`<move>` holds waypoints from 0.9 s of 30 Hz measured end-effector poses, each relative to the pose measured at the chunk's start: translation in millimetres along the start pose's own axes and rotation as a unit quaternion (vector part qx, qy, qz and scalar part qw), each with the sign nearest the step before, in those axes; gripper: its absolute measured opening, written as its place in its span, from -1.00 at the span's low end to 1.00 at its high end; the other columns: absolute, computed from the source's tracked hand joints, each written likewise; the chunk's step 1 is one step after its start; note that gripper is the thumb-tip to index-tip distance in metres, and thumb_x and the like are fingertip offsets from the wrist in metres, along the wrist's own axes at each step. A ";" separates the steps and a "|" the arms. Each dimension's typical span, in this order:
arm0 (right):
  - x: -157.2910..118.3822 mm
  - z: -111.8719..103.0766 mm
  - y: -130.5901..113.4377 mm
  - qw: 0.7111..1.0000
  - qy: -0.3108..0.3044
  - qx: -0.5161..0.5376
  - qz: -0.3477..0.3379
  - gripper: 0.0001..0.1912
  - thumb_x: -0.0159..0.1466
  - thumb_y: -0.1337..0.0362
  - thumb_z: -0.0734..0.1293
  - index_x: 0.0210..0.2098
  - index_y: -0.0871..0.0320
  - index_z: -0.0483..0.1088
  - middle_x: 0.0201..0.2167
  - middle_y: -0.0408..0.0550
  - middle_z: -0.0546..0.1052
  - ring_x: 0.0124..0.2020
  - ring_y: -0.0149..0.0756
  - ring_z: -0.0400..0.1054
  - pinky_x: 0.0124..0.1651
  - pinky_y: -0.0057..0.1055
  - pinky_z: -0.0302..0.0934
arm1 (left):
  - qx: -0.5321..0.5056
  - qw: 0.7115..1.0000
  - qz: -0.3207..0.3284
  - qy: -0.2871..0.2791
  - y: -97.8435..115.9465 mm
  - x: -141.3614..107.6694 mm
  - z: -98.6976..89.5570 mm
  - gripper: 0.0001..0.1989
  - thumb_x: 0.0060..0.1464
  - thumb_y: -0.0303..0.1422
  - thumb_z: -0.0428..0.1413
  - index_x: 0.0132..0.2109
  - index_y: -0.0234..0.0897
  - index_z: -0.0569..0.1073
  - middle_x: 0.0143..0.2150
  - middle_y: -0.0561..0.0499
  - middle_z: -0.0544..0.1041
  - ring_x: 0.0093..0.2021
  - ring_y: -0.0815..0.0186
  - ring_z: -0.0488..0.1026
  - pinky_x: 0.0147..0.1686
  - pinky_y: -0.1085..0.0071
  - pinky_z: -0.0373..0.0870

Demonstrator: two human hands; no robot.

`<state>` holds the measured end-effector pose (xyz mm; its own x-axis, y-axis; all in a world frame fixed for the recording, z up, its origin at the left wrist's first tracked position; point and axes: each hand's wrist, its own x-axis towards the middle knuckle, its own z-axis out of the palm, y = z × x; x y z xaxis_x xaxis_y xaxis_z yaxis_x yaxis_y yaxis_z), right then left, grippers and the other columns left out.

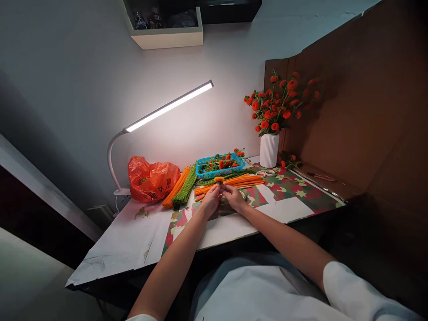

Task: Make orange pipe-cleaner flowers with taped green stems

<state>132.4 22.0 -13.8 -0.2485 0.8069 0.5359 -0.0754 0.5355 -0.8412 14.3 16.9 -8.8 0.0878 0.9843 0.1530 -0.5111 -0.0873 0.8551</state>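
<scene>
A small orange pipe-cleaner flower [219,179] stands upright between my fingertips over the middle of the table. My left hand [211,198] pinches it from below, fingers closed around its base. From the other side my right hand [233,197] meets it, its fingertips closed at the same spot; the stem or base is mostly hidden by the fingers. Loose orange pipe cleaners [245,180] lie just behind my hands. To their left rest an orange bundle [177,187] and a green bundle [186,186] of pipe cleaners.
Behind sits a blue basket [202,173] of flower pieces. A white ribbed vase [269,150] holds orange-red flowers. A red plastic bag [150,180] lies beside the lit lamp [170,106]. Tape rolls [260,174] and pliers [320,176] lie right; a cardboard wall [354,102] stands there.
</scene>
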 end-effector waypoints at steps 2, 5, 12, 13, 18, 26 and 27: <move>0.5 -0.5 -2.6 1.000 0.003 0.023 -0.002 -0.71 0.19 0.10 0.25 -0.26 0.16 0.48 -0.31 -0.08 0.56 -0.26 -0.26 0.40 -0.13 -0.35 0.24 | -0.004 1.000 -0.004 0.005 0.5 -0.6 0.9 -0.66 -0.24 -0.19 0.35 -0.30 -0.27 0.53 -0.33 0.02 0.54 -0.24 0.35 0.44 -0.22 0.47 0.29; -1.0 -3.0 -9.3 0.999 0.023 -0.034 -0.002 -0.76 0.16 0.16 0.26 -0.38 0.18 0.49 -0.42 -0.08 0.56 -0.35 -0.27 0.40 -0.21 -0.38 0.25 | 0.027 1.000 0.001 0.013 2.6 -3.9 4.8 -0.60 -0.31 -0.14 0.36 -0.33 -0.30 0.54 -0.34 -0.02 0.56 -0.25 0.30 0.46 -0.23 0.44 0.30; -7.4 -7.2 -17.6 0.978 0.062 -0.200 0.010 -0.77 0.13 0.24 0.28 -0.61 0.18 0.41 -0.62 -0.11 0.49 -0.54 -0.35 0.33 -0.39 -0.44 0.17 | 0.189 0.975 0.067 0.096 5.0 -12.9 10.1 -0.69 -0.25 -0.15 0.31 -0.41 -0.31 0.58 -0.41 -0.03 0.56 -0.28 0.21 0.47 -0.18 0.34 0.31; -7.5 -7.3 -17.3 0.975 0.060 -0.213 0.011 -0.77 0.13 0.24 0.29 -0.61 0.18 0.41 -0.62 -0.11 0.49 -0.55 -0.35 0.34 -0.40 -0.45 0.16 | 0.202 0.971 0.076 0.099 4.6 -12.9 9.8 -0.71 -0.24 -0.17 0.31 -0.42 -0.30 0.58 -0.41 -0.03 0.56 -0.27 0.21 0.46 -0.16 0.33 0.31; -7.0 -8.1 -16.6 0.965 0.055 -0.254 0.026 -0.79 0.12 0.26 0.30 -0.62 0.17 0.40 -0.61 -0.11 0.51 -0.53 -0.33 0.37 -0.40 -0.46 0.15 | 0.260 0.946 0.146 0.130 2.3 -11.1 10.5 -0.82 -0.24 -0.28 0.31 -0.46 -0.30 0.57 -0.35 -0.07 0.55 -0.21 0.20 0.44 -0.09 0.30 0.29; -9.0 -10.3 -22.7 0.969 0.027 -0.246 -0.001 -0.82 0.16 0.23 0.32 -0.50 0.17 0.47 -0.48 -0.07 0.55 -0.39 -0.27 0.41 -0.27 -0.41 0.18 | 0.251 0.949 0.176 0.080 4.8 -11.9 11.7 -0.79 -0.16 -0.22 0.27 -0.46 -0.29 0.53 -0.32 -0.04 0.48 -0.22 0.25 0.39 -0.14 0.37 0.28; -9.0 -10.4 -22.7 0.971 0.017 -0.239 -0.007 -0.84 0.17 0.23 0.32 -0.45 0.16 0.49 -0.44 -0.07 0.56 -0.34 -0.26 0.41 -0.23 -0.40 0.19 | 0.237 0.954 0.169 0.077 5.1 -11.9 10.8 -0.77 -0.15 -0.20 0.27 -0.43 -0.29 0.54 -0.33 -0.02 0.47 -0.23 0.27 0.39 -0.16 0.39 0.27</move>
<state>146.3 5.2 1.3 -0.2179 0.8027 0.5552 0.3806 0.5937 -0.7090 19.9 3.1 -1.0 -0.1581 0.8953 0.4164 -0.0401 -0.4272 0.9033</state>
